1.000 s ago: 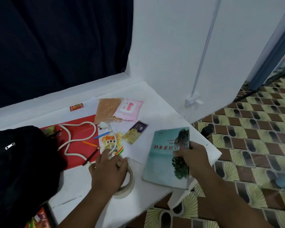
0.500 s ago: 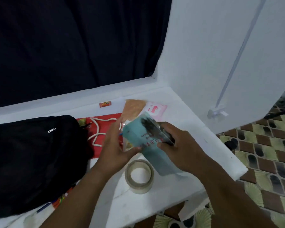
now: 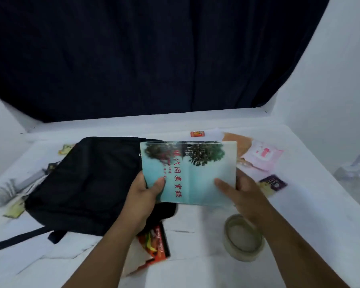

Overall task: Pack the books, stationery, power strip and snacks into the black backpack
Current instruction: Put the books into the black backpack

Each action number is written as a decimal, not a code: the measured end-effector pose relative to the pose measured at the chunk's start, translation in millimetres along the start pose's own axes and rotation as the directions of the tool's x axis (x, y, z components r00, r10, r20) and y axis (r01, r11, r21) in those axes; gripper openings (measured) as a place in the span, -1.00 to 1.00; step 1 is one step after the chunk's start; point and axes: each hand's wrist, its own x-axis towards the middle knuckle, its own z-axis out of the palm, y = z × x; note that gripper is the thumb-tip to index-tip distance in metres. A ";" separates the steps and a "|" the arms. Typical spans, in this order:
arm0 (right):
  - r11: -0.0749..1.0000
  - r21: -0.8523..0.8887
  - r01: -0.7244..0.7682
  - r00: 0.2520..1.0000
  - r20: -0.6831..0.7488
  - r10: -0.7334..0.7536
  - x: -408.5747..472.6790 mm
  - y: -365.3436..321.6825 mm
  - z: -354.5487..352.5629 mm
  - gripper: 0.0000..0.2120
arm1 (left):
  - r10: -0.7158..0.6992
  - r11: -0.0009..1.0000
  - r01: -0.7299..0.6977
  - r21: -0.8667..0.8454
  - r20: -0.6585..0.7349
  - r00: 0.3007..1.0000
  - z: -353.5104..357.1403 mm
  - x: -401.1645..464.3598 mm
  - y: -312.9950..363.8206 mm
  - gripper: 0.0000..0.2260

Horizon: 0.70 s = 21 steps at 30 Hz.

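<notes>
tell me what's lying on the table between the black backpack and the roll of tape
In the head view, a red and black book lies between the black backpack and the roll of tape, partly tucked under the backpack's near edge. The rest is bare white table.

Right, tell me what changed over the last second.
The teal book was lifted off the table's right edge and carried left, toward the black backpack. The left hand let go of the tape roll and joined the right hand on it. Tape roll, snacks unmoved.

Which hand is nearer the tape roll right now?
Right. The right hand holds the teal book's right edge just above the tape roll; the left hand grips the book's left edge, farther off.
</notes>
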 end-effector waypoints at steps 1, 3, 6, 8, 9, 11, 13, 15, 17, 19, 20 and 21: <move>0.999 -0.017 -0.037 0.999 0.020 0.037 3.9 7.4 11.8 -0.71 | -0.033 0.999 0.033 0.000 -0.004 0.999 -7.9 2.2 -3.7 -0.80; 0.997 0.013 -0.075 0.997 -0.025 0.075 12.1 20.0 31.5 -0.75 | -0.053 0.995 0.053 0.080 0.005 0.999 -23.8 9.4 -14.0 -0.80; 0.999 0.019 -0.043 0.986 -0.160 0.045 25.9 27.8 52.8 -0.76 | -0.022 0.945 0.023 0.327 -0.006 1.000 -47.1 24.1 -31.5 -0.65; 0.997 0.073 -0.022 0.963 -0.265 0.041 35.1 28.4 62.3 -0.78 | 0.054 0.873 -0.045 0.485 -0.003 0.999 -63.0 34.9 -38.8 -0.45; 0.995 0.102 -0.015 0.953 -0.300 0.045 39.7 28.6 65.0 -0.77 | 0.087 0.797 -0.074 0.600 0.007 0.996 -71.7 41.6 -41.6 -0.33; 0.991 0.137 -0.005 0.943 -0.330 0.050 47.8 27.1 69.7 -0.75 | 0.081 0.533 -0.046 0.845 0.003 0.997 -89.6 57.0 -44.4 -0.12; 0.992 0.127 -0.008 0.933 -0.355 0.053 53.4 24.5 75.2 -0.75 | -0.004 0.273 0.042 0.961 -0.043 0.999 -105.0 67.9 -43.7 0.03; 0.992 0.123 -0.035 0.926 -0.370 0.079 56.7 24.4 83.5 -0.76 | -0.045 0.128 0.082 0.988 -0.077 0.996 -118.2 74.0 -43.8 0.10; 0.991 0.112 -0.075 0.920 -0.376 0.112 58.0 26.9 93.2 -0.76 | -0.019 0.121 0.079 0.990 -0.078 0.997 -126.8 79.5 -39.5 0.01; 0.990 0.093 -0.105 0.924 -0.359 0.132 58.4 30.2 102.5 -0.75 | 0.018 0.249 0.051 0.967 -0.057 0.998 -136.2 86.6 -28.2 -0.20; 0.989 0.089 -0.119 0.930 -0.339 0.142 58.5 31.6 107.2 -0.75 | 0.031 0.358 0.054 0.932 -0.069 0.997 -143.2 90.9 -20.1 -0.30; 0.987 0.085 -0.137 0.934 -0.320 0.157 58.9 32.8 111.6 -0.76 | 0.031 0.483 0.075 0.872 -0.103 0.994 -151.8 94.7 -10.9 -0.41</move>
